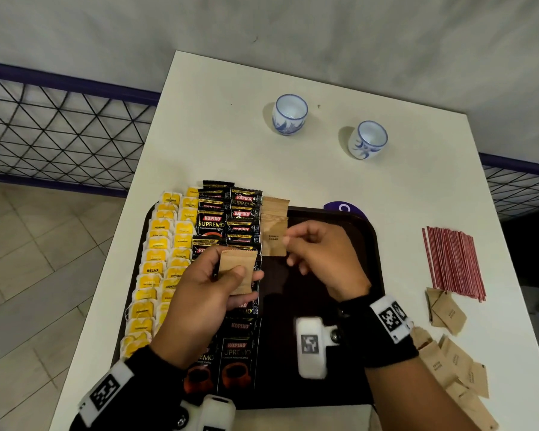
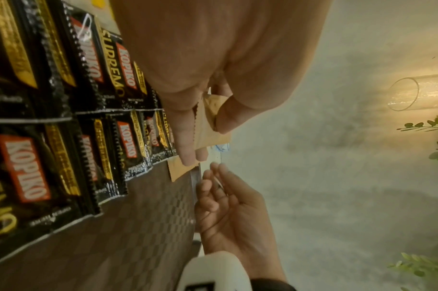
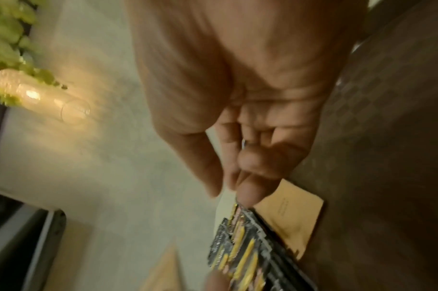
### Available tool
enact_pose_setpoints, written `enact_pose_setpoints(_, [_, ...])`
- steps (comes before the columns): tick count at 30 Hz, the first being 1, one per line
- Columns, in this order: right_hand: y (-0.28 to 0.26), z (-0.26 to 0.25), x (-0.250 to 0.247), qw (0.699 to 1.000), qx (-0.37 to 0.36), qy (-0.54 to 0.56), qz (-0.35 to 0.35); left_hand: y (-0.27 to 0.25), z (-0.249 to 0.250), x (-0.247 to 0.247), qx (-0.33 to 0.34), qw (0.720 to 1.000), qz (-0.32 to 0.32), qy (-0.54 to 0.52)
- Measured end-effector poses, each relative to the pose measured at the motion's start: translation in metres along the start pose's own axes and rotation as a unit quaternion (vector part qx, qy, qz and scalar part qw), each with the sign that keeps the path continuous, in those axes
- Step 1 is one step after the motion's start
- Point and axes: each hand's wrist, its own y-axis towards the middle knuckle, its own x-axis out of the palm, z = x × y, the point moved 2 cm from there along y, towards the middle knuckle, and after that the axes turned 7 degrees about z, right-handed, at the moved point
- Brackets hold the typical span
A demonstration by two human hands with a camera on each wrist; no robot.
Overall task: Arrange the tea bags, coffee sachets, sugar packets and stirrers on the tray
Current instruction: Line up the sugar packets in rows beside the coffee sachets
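Observation:
A dark brown tray [image 1: 305,293] holds two columns of yellow tea bags [image 1: 159,253], two columns of black Kopiko coffee sachets [image 1: 212,222] and a short row of brown sugar packets [image 1: 274,213] at its far end. My left hand [image 1: 234,270] pinches a small stack of sugar packets [image 2: 208,126] over the coffee sachets. The nearest laid sugar packet [image 1: 274,241] lies flat on the tray, and my right hand [image 1: 294,247] hovers at its right edge, fingers loosely bent and holding nothing. Red stirrers [image 1: 455,262] lie on the table to the right of the tray.
Loose sugar packets [image 1: 448,365] are scattered on the white table by its right front edge. Two blue-and-white cups [image 1: 290,115] [image 1: 367,140] stand at the back. A purple disc [image 1: 343,208] peeks out behind the tray. The tray's right half shows bare surface.

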Motion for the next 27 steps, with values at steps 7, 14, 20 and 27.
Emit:
enact_pose_setpoints(7, [-0.039,0.001,0.003,0.986,-0.031,0.108,-0.127,-0.003,-0.001,0.011,0.102,0.989,-0.007,0.106])
enact_pose_setpoints(14, [-0.033,0.001,0.000,0.991,-0.022,0.107,-0.084,-0.005,-0.001,0.008,0.091,0.990,-0.011,0.104])
enact_pose_setpoints(20, [0.011,0.005,-0.021,0.999,0.035,0.005,-0.032,-0.011,-0.004,-0.022,0.119,0.984,0.009,0.135])
enact_pose_setpoints(27, [0.032,0.009,-0.004,0.997,0.053,-0.048,-0.033,-0.023,-0.010,-0.039,0.118,0.981,-0.004,0.152])
